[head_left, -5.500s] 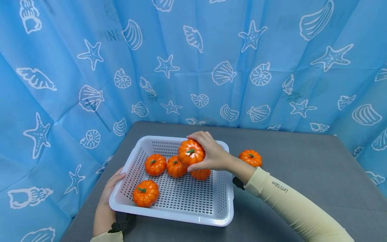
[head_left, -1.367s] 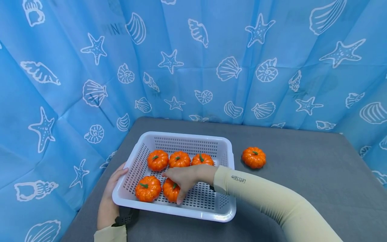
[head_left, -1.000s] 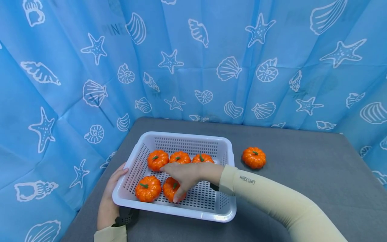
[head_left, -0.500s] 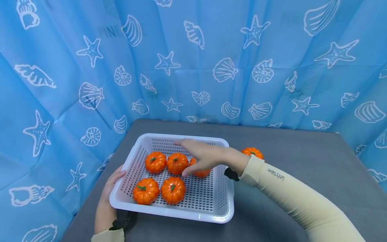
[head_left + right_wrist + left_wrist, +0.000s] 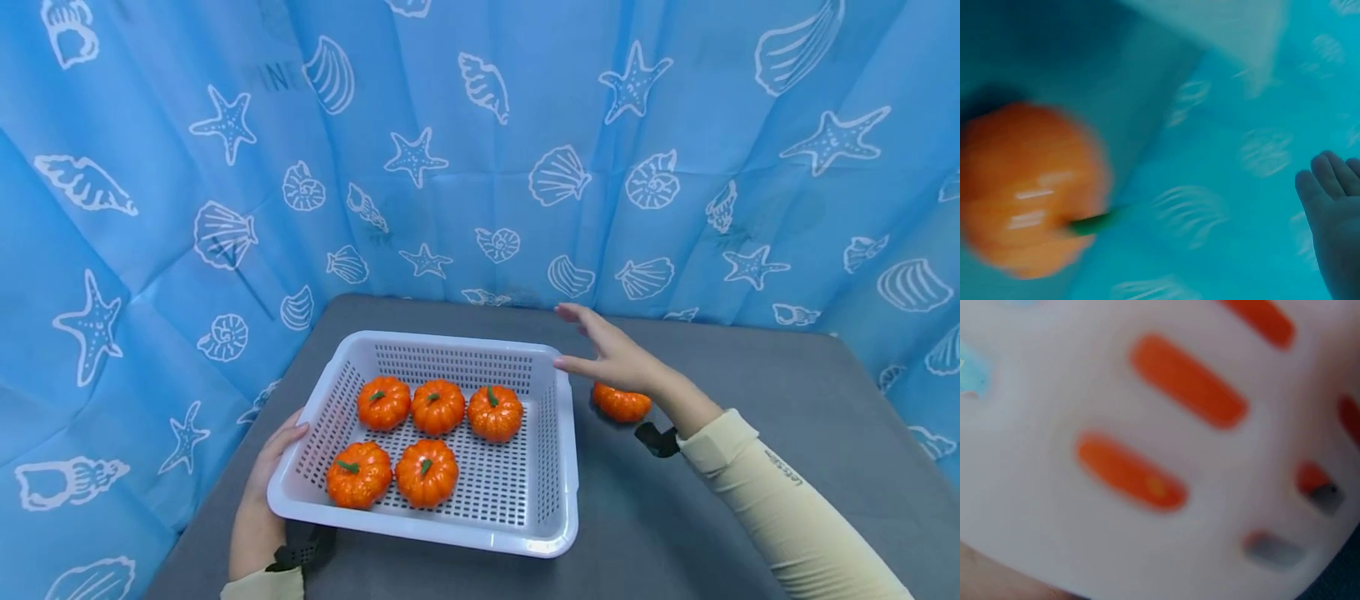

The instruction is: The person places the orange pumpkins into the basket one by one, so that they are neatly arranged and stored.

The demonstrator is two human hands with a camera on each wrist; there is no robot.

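My left hand (image 5: 273,458) holds the left side of a white perforated plastic basket (image 5: 420,533), a fingertip on its rim. The left wrist view shows the basket wall (image 5: 1054,500) very close, with orange behind its slots. Inside the basket sit small orange pumpkins with green stems: three in a back row, such as the right one (image 5: 495,414), and two in front, such as one (image 5: 427,473). My right hand (image 5: 618,358), fingers spread and holding nothing, is over the table just right of the basket. Under its wrist lies another pumpkin (image 5: 622,405), partly hidden; the right wrist view shows that pumpkin (image 5: 1029,194) blurred.
The basket stands on a grey table (image 5: 750,400), its right front inside part showing bare slotted floor. A blue curtain (image 5: 480,167) with white shells and starfish hangs behind and to the left of the table.
The right hand put the pumpkin it carried into the basket's front row and released it. It then rose and moved right, out of the basket toward the pumpkin on the table. Left hand stays.
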